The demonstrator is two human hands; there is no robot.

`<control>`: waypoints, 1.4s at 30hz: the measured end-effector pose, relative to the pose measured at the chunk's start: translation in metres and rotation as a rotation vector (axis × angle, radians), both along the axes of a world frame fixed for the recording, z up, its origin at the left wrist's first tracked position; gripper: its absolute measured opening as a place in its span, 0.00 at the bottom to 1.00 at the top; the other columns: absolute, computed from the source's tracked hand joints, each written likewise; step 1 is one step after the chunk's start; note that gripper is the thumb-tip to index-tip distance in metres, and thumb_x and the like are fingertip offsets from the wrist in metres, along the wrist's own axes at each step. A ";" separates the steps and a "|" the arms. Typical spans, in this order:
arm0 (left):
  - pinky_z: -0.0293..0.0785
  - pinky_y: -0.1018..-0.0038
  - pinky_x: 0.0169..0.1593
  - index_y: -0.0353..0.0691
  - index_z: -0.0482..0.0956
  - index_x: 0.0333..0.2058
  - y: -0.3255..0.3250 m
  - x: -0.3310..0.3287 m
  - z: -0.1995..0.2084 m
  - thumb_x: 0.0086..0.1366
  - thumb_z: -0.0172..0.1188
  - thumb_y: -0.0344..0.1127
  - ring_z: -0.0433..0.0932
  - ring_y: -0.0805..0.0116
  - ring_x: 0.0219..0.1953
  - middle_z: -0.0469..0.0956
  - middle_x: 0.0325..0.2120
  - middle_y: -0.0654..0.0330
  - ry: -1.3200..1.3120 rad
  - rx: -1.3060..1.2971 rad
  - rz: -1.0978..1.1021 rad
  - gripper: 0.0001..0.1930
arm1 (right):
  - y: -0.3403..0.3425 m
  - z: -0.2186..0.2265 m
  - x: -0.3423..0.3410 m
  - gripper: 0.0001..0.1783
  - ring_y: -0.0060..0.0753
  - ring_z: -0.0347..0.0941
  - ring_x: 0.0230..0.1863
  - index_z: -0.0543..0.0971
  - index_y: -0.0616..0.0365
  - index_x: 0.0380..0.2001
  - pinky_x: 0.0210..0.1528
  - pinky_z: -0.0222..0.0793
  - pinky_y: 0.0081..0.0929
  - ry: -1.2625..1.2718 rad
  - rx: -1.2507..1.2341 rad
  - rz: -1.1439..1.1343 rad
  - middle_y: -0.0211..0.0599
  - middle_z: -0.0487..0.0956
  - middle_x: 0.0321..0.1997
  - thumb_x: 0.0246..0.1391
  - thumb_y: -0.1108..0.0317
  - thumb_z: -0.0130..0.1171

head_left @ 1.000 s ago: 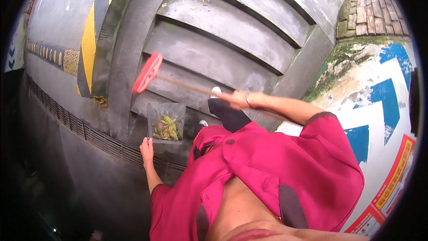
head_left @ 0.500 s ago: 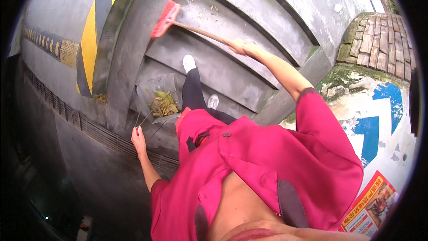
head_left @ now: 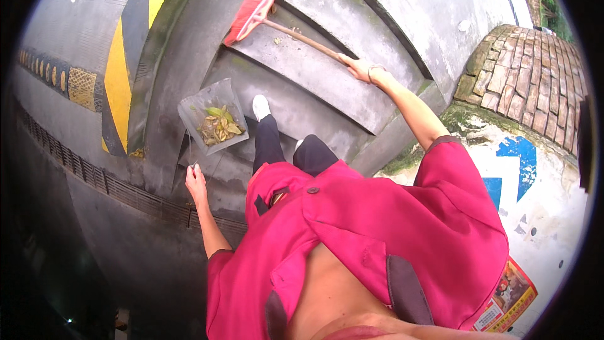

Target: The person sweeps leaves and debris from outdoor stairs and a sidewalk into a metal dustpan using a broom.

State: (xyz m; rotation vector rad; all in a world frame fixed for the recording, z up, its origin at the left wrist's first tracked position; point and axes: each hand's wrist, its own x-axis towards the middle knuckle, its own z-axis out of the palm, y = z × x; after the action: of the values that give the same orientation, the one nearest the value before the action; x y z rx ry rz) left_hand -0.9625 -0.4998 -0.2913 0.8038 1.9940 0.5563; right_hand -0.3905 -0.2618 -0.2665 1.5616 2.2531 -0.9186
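My right hand (head_left: 357,68) is closed round the wooden handle of a broom (head_left: 303,38), whose red bristle head points to the upper left over the steps. Low on the left, my left hand (head_left: 195,179) grips the thin wire handle of a grey dustpan (head_left: 192,107). The pan hangs beside my leg and holds a heap of yellow and green leaves (head_left: 220,124). The bristles are just above or on a step's left end; I cannot tell whether they touch.
Grey concrete steps (head_left: 296,72) climb away in front of me, with a few leaf bits on an upper one. At left runs a kerb with a yellow-and-black stripe (head_left: 118,75) and a drain grating (head_left: 107,179). A brick-topped wall (head_left: 522,75) borders the right side.
The broom head has swung up and slightly right, away from me. The dustpan has risen and tilted so its leaves show more plainly. My trailing leg has come up, its knee bent.
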 end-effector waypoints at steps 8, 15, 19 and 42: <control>0.57 0.75 0.20 0.35 0.63 0.24 0.028 0.005 0.012 0.65 0.50 0.40 0.59 0.76 0.16 0.62 0.13 0.64 0.039 0.038 -0.028 0.16 | -0.064 0.091 0.040 0.29 0.49 0.61 0.59 0.57 0.57 0.60 0.60 0.57 0.38 -0.057 -0.405 -0.219 0.51 0.67 0.56 0.53 0.73 0.45; 0.60 0.69 0.24 0.32 0.64 0.25 0.039 0.015 0.008 0.64 0.50 0.40 0.59 0.70 0.18 0.62 0.14 0.58 0.163 -0.003 -0.080 0.16 | 0.037 0.038 0.030 0.29 0.44 0.72 0.18 0.55 0.47 0.61 0.25 0.70 0.40 0.060 -0.357 -0.171 0.53 0.76 0.30 0.54 0.68 0.44; 0.53 0.79 0.18 0.40 0.60 0.20 0.031 0.014 0.018 0.66 0.49 0.41 0.56 0.81 0.14 0.58 0.12 0.69 0.218 0.079 -0.110 0.17 | 0.003 0.056 0.054 0.31 0.42 0.73 0.19 0.55 0.46 0.62 0.25 0.71 0.39 0.010 -0.427 -0.249 0.55 0.75 0.29 0.53 0.69 0.44; 0.56 0.74 0.20 0.35 0.62 0.23 0.043 0.049 0.013 0.65 0.50 0.40 0.58 0.76 0.16 0.61 0.12 0.64 0.033 -0.029 -0.057 0.16 | 0.010 0.029 0.033 0.31 0.56 0.71 0.43 0.53 0.46 0.62 0.47 0.67 0.43 0.005 -0.207 -0.023 0.54 0.73 0.45 0.54 0.68 0.45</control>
State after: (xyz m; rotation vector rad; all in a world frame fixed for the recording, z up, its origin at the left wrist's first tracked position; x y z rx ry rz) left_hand -0.9138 -0.4566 -0.2783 0.8549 1.9982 0.4830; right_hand -0.3573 -0.2515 -0.2371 1.4979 2.0707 -1.1228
